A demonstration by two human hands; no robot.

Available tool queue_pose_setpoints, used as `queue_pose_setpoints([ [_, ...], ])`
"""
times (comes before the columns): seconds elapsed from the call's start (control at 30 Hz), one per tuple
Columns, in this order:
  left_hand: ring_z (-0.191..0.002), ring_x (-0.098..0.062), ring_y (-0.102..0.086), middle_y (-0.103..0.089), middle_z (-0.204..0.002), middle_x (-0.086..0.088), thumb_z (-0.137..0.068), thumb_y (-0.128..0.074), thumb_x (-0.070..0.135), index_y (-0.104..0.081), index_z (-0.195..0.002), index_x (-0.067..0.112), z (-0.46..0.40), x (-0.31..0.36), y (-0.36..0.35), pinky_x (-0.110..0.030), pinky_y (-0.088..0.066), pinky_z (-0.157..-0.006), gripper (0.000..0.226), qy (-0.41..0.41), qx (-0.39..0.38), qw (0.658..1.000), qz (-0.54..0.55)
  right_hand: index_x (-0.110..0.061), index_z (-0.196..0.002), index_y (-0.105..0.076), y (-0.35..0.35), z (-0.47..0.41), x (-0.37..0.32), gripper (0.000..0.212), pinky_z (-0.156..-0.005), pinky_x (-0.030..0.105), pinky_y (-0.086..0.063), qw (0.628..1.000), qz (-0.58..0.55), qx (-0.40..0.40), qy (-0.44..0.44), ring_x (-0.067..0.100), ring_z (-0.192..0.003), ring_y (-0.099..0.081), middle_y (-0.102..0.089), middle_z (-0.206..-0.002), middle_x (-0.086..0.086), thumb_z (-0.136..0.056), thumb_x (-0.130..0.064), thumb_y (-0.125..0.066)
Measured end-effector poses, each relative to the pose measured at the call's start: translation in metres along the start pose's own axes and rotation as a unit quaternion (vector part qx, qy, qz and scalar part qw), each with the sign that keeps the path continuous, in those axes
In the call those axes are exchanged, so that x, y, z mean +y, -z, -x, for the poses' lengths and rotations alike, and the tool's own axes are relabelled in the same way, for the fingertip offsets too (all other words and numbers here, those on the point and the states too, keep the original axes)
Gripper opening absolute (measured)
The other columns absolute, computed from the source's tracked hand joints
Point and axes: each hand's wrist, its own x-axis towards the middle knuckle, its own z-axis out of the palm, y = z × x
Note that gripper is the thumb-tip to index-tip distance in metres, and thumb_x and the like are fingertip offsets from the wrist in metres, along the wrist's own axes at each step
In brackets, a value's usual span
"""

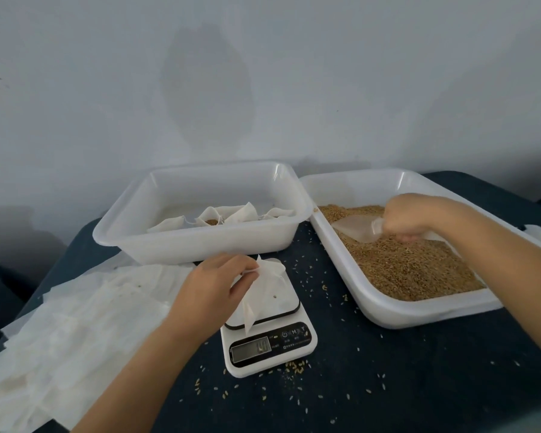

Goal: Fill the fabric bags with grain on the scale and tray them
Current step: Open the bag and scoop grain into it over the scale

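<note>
A white digital scale stands at the table's middle. On its platform lies an empty white fabric bag, and my left hand pinches the bag's upper edge. At the right, a white tray holds brown grain. My right hand grips the handle of a clear plastic scoop whose blade lies on the grain. Behind the scale, a second white tray holds several filled fabric bags.
A spread of empty white fabric bags covers the table's left side. Loose grains lie scattered over the dark blue tabletop around the scale. A pale wall rises behind the trays.
</note>
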Motion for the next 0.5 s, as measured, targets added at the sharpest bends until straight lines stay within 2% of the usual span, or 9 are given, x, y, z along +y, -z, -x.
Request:
queue_pose_setpoints([
  [0.07,-0.072,-0.013,-0.061,-0.067,-0.079,0.004,-0.078,-0.073,0.007,-0.069,-0.087,0.011,0.0,0.001,-0.001,-0.021,-0.045,-0.062,0.011,-0.009,-0.003,1.0,-0.006,-0.008,-0.071,-0.061,0.01,0.003,0.0,0.026,-0.055,0.025,-0.04,0.999,0.035,-0.009,0.014,0.015,-0.05,-0.05,-0.055,-0.054,-0.001,-0.09,-0.022,-0.053],
  [0.2,-0.073,-0.014,-0.061,-0.067,-0.08,0.002,-0.078,-0.072,0.006,-0.069,-0.087,0.01,-0.001,0.0,-0.002,-0.021,-0.045,-0.063,0.01,-0.002,0.004,1.0,0.005,-0.007,-0.083,-0.062,0.019,0.008,-0.002,0.017,-0.049,0.022,-0.043,0.996,0.05,-0.07,-0.007,0.012,-0.046,-0.054,-0.058,-0.061,0.002,-0.092,-0.02,-0.055],
  [0.27,-0.073,-0.015,-0.062,-0.067,-0.08,0.001,-0.079,-0.072,0.006,-0.069,-0.087,0.01,-0.003,0.0,-0.003,-0.023,-0.047,-0.063,0.009,-0.003,0.007,1.0,0.008,-0.011,-0.076,-0.059,0.015,0.01,-0.007,0.018,-0.049,0.023,-0.044,0.994,0.084,-0.072,-0.015,0.011,-0.044,-0.052,-0.058,-0.059,0.001,-0.091,-0.021,-0.058],
  [0.33,-0.073,-0.015,-0.062,-0.067,-0.079,0.001,-0.079,-0.072,0.006,-0.069,-0.087,0.009,-0.004,0.001,-0.003,-0.025,-0.049,-0.063,0.009,-0.008,0.008,1.0,0.007,-0.013,-0.068,-0.057,0.007,0.009,-0.015,0.023,-0.053,0.024,-0.047,0.994,0.103,-0.039,-0.018,0.013,-0.05,-0.054,-0.059,-0.061,0.001,-0.089,-0.024,-0.06],
  [0.4,-0.073,-0.016,-0.062,-0.067,-0.079,0.001,-0.079,-0.071,0.006,-0.069,-0.087,0.009,-0.004,0.002,-0.004,-0.028,-0.052,-0.063,0.009,-0.012,0.008,1.0,0.007,-0.009,-0.069,-0.056,-0.004,0.007,-0.023,0.025,-0.06,0.027,-0.046,0.995,0.091,-0.031,-0.016,0.017,-0.058,-0.054,-0.058,-0.066,0.004,-0.09,-0.023,-0.055],
  [0.5,-0.075,-0.013,-0.06,-0.067,-0.081,0.002,-0.08,-0.071,0.006,-0.069,-0.087,0.009,-0.002,0.001,-0.005,-0.027,-0.05,-0.063,0.008,-0.002,0.011,1.0,0.01,-0.003,-0.093,-0.063,-0.026,-0.005,-0.027,0.027,-0.064,0.028,-0.047,1.0,0.019,0.007,-0.011,0.02,-0.076,-0.06,-0.061,-0.085,0.007,-0.095,-0.027,-0.052],
])
